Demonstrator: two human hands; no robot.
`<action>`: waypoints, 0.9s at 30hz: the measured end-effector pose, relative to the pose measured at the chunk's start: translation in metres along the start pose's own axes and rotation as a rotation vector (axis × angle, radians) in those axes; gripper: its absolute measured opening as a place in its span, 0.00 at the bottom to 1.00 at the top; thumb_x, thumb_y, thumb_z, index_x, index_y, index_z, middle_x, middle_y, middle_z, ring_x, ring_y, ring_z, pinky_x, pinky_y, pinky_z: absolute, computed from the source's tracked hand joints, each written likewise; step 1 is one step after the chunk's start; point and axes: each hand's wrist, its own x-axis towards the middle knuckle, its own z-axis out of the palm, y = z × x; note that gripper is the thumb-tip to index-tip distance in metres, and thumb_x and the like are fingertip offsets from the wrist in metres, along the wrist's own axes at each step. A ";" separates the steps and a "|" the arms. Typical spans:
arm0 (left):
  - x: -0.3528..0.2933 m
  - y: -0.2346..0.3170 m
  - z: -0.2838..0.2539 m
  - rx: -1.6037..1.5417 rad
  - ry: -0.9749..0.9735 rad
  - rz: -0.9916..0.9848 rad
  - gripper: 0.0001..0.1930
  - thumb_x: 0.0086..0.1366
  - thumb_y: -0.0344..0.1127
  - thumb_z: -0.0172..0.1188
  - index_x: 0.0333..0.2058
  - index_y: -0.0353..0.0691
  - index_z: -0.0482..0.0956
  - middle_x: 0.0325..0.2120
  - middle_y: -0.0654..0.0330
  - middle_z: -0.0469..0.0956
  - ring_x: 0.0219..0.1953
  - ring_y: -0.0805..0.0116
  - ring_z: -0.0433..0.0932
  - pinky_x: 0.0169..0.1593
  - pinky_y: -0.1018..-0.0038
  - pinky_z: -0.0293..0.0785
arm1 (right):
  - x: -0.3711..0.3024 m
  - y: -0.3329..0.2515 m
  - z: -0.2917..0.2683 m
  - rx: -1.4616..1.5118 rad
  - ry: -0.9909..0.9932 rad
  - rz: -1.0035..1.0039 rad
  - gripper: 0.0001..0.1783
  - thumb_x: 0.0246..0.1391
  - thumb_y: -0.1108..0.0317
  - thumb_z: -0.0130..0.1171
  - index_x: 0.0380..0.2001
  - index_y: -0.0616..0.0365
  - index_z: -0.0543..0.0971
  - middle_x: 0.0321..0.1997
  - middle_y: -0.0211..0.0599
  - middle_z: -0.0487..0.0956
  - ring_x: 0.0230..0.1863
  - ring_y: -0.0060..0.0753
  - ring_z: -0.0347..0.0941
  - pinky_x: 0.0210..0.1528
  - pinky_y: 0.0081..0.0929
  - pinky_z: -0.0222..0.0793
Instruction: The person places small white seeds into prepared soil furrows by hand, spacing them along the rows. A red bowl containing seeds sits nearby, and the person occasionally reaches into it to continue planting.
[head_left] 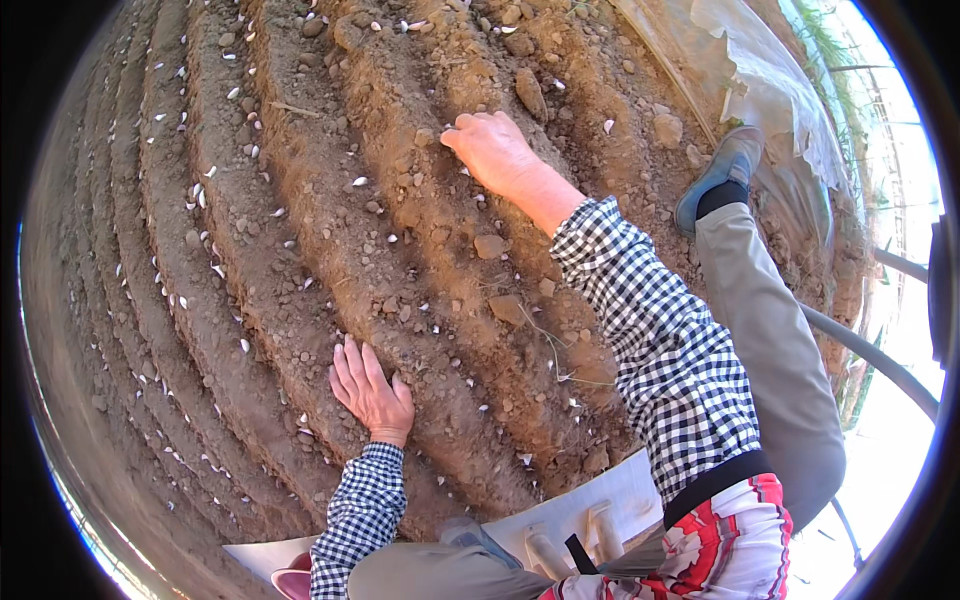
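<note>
My left hand (372,392) lies flat on a ridge of brown soil, its fingers stretched out and slightly spread, holding nothing. Farther ahead and to the right, my right hand (492,150) reaches down to a furrow with its fingers bent together. Whatever may be between those fingertips is hidden. White garlic cloves are scattered along the furrows: one clove (360,181) lies left of my right hand, another clove (245,345) lies left of my left hand, and a pinkish clove (609,127) rests on the far right.
Stones and clods, such as a large clod (531,94), dot the ridged soil (300,250). Clear plastic sheeting (775,95) covers the far right edge. My shoe (725,175) stands beside it. A white board (630,490) lies near me, and a reddish container (292,580) sits at lower left.
</note>
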 end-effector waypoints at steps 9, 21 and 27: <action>-0.002 -0.002 0.000 -0.015 0.021 -0.001 0.37 0.60 0.38 0.52 0.67 0.32 0.57 0.71 0.41 0.55 0.73 0.41 0.51 0.73 0.45 0.41 | 0.002 -0.008 0.015 0.032 0.072 0.136 0.06 0.60 0.66 0.57 0.33 0.55 0.81 0.32 0.39 0.80 0.43 0.44 0.80 0.46 0.41 0.73; -0.003 -0.004 -0.001 0.013 0.048 0.013 0.37 0.60 0.41 0.53 0.67 0.32 0.58 0.70 0.41 0.57 0.72 0.39 0.53 0.72 0.44 0.44 | -0.085 0.046 -0.037 -0.070 0.292 0.291 0.07 0.60 0.66 0.58 0.39 0.45 0.84 0.43 0.34 0.82 0.49 0.38 0.76 0.54 0.39 0.69; 0.002 0.002 0.001 0.021 0.041 0.042 0.36 0.61 0.40 0.51 0.67 0.32 0.58 0.70 0.41 0.57 0.72 0.40 0.53 0.72 0.45 0.45 | -0.122 0.145 -0.059 -0.211 0.107 0.189 0.10 0.58 0.68 0.61 0.43 0.47 0.84 0.46 0.38 0.77 0.51 0.42 0.73 0.53 0.40 0.69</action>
